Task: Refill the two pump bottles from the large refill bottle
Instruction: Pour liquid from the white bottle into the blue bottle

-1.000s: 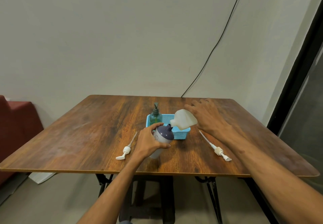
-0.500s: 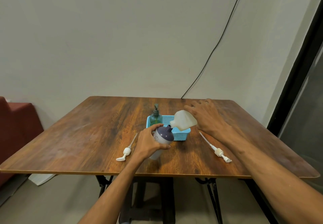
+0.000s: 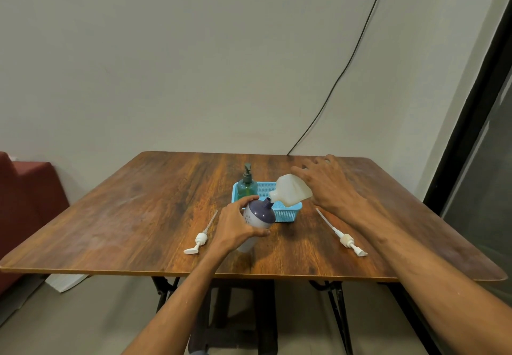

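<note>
2 hands pour: left hand (image 3: 235, 225) wrapped around purple bottle (image 3: 257, 220), right hand (image 3: 328, 185) clasping tipped refill bottle (image 3: 291, 189) at its 1 o'clock.

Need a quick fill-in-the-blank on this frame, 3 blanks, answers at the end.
1. The left hand steadies the purple-topped bottle, while the right hand tips the ____ refill bottle toward its neck.
2. The green pump bottle stands inside the ____ basket.
3. The number of loose pump heads lying on the table is ____.

Missing words: white; blue; two
</note>
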`<state>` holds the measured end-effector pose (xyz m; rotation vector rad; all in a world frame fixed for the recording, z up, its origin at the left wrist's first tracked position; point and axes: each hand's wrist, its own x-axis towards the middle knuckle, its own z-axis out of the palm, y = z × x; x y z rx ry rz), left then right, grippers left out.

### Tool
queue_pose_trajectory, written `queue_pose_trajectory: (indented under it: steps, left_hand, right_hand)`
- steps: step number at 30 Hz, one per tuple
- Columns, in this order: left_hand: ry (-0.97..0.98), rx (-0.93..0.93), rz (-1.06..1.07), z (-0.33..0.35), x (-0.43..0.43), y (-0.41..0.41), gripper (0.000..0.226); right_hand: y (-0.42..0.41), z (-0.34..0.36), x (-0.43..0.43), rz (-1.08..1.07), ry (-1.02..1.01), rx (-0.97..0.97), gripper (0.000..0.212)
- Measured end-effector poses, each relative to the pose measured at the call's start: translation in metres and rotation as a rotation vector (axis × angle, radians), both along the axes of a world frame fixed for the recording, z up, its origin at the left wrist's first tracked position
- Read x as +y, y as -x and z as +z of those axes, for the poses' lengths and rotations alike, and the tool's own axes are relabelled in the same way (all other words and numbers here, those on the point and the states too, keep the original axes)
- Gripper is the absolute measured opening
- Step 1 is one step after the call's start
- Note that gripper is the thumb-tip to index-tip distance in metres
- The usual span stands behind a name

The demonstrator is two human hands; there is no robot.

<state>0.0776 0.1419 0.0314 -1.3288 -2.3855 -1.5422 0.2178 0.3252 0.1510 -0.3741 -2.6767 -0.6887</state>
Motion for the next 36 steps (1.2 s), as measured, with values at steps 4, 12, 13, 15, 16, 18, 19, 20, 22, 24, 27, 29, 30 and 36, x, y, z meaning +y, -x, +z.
queue_pose_trajectory:
  steps: [4,12,13,15,16,18,19,20,22,24,27,29,30,36]
  left_hand:
    - [0.008,-0.013,-0.001,0.0001,0.0003,-0.0012,0.085]
    - [0.018,-0.006,-0.007,0.0021,-0.0002,-0.0031,0.084]
    - [0.019,-0.006,-0.007,0.0024,-0.0001,-0.0028,0.084]
    - [0.024,-0.005,0.0,0.0026,0.0,-0.0033,0.084]
    - [0.027,-0.004,0.004,0.0027,0.0001,-0.0038,0.084]
    - [0.028,-0.006,0.008,0.0017,0.0007,-0.0039,0.083]
    - [0.029,-0.006,0.008,0.0012,0.0009,-0.0038,0.084]
    - [0.03,-0.005,0.009,0.001,0.0007,-0.0039,0.084]
    - [0.03,-0.004,0.005,0.0009,0.0005,-0.004,0.084]
    - [0.026,-0.003,0.001,0.001,0.0003,-0.0039,0.084]
    - [0.024,-0.004,0.004,0.0017,0.0005,-0.0043,0.083]
    - [0.024,-0.002,0.007,0.0021,0.0008,-0.0043,0.083]
    - [0.023,0.001,0.009,0.0025,0.0005,-0.0046,0.083]
    - [0.019,0.003,0.011,0.002,0.0,-0.0051,0.084]
  right_hand:
    - [0.0,-0.0016,-0.0003,0.001,-0.001,-0.001,0.05]
    - [-0.0021,0.0,0.0001,0.008,0.002,-0.002,0.051]
    - [-0.0021,0.0004,-0.0001,0.008,0.005,-0.004,0.052]
    - [-0.0019,0.0005,-0.0009,0.003,0.003,-0.013,0.053]
    - [-0.0018,0.0005,-0.0012,-0.001,-0.002,-0.017,0.053]
    - [-0.0016,0.0002,-0.0018,-0.001,-0.011,-0.015,0.052]
    - [-0.0017,0.0002,-0.0018,-0.001,-0.014,-0.014,0.052]
    - [-0.0016,0.0002,-0.0019,-0.001,-0.015,-0.014,0.052]
    - [-0.0018,0.0003,-0.002,0.0,-0.011,-0.013,0.052]
    - [-0.0018,0.0001,-0.0021,0.006,-0.006,-0.011,0.052]
    - [-0.0027,0.0011,-0.0026,0.01,-0.006,-0.008,0.053]
    - [-0.0032,0.0023,-0.0032,0.008,-0.008,-0.009,0.052]
    - [-0.0034,0.0027,-0.0034,0.009,-0.011,-0.009,0.052]
    - [-0.0024,0.0019,-0.0034,0.011,-0.016,-0.003,0.051]
